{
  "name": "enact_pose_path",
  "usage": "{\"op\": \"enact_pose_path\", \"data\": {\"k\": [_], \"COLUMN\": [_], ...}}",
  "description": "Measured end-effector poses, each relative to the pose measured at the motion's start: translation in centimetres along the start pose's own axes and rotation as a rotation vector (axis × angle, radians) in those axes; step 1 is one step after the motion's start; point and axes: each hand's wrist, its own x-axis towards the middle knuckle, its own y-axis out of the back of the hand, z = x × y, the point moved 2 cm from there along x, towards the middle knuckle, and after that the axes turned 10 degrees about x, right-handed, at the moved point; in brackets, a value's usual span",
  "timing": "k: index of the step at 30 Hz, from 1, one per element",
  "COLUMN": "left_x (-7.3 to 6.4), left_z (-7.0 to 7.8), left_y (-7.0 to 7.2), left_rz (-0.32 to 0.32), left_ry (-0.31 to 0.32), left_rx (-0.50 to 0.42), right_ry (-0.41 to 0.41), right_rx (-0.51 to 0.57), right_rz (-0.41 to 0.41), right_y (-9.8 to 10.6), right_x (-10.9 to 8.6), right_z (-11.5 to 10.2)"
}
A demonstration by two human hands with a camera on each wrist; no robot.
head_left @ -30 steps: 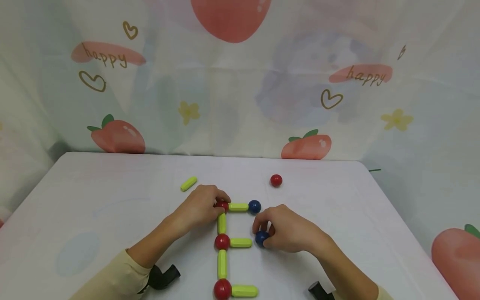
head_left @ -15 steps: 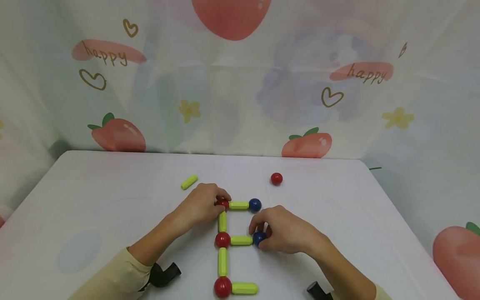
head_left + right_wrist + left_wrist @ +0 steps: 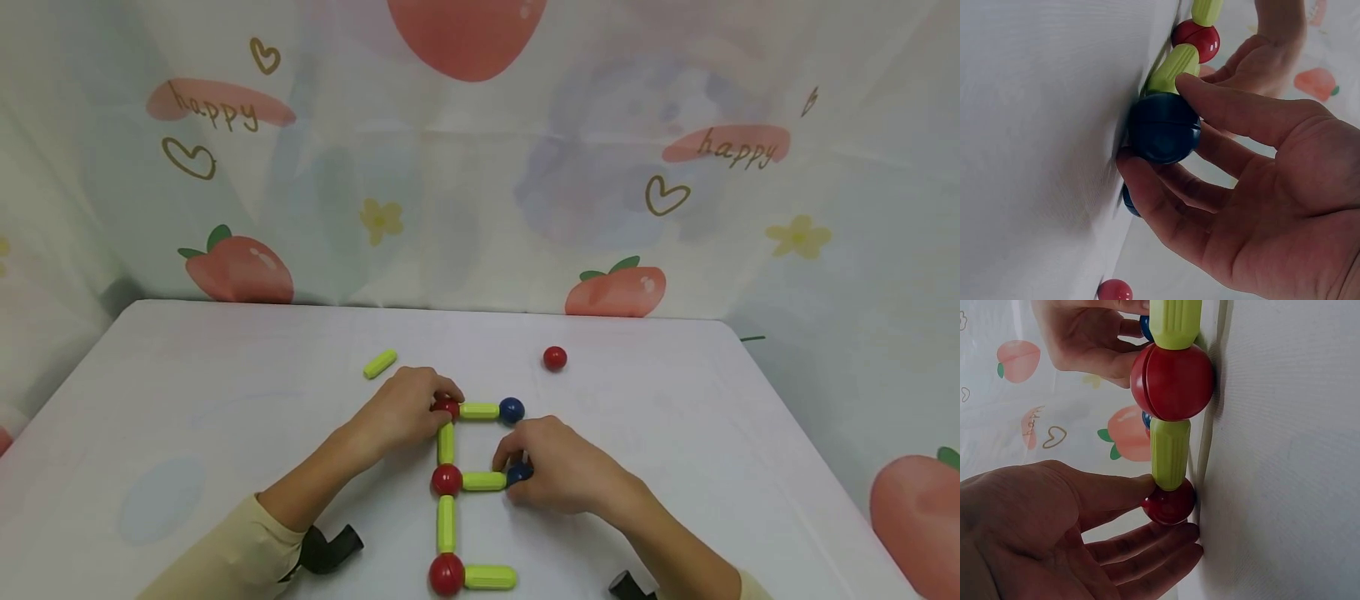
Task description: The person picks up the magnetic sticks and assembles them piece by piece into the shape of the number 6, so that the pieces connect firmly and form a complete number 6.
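Red balls and yellow-green rods form a column on the white table, with rods branching right. My left hand (image 3: 411, 408) holds the far red ball (image 3: 1171, 503) between thumb and fingers. From that ball a rod (image 3: 480, 411) leads to a blue ball (image 3: 512, 410). My right hand (image 3: 566, 467) grips another blue ball (image 3: 1165, 128), which touches the end of the middle rod (image 3: 483, 481). That rod joins the middle red ball (image 3: 447, 480). Nearest me, a red ball (image 3: 447, 574) carries a rod (image 3: 490, 577) whose right end is bare.
A loose yellow-green rod (image 3: 380, 363) lies beyond my left hand. One loose red ball (image 3: 555, 358) sits toward the back right of the white table (image 3: 247, 358). A printed cloth (image 3: 465, 183) hangs behind the table's far edge.
My right hand has moved left, bringing its blue ball from a small gap to the end of the middle rod. My left hand stays on the far red ball.
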Motion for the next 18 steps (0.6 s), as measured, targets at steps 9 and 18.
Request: {"op": "enact_pose_path", "data": {"k": [9,18], "left_x": [0.10,-0.07], "left_z": [-0.01,0.05], "left_y": [-0.16,0.00], "left_rz": [0.007,0.003], "left_ry": [0.004,0.008], "left_rx": [0.007,-0.006], "right_ry": [0.007,0.034], "right_rx": [-0.002,-0.005], "right_rz": [0.046,0.054], "right_y": [-0.40,-0.41], "right_x": [0.34,0.38], "right_z": [0.10,0.10]}}
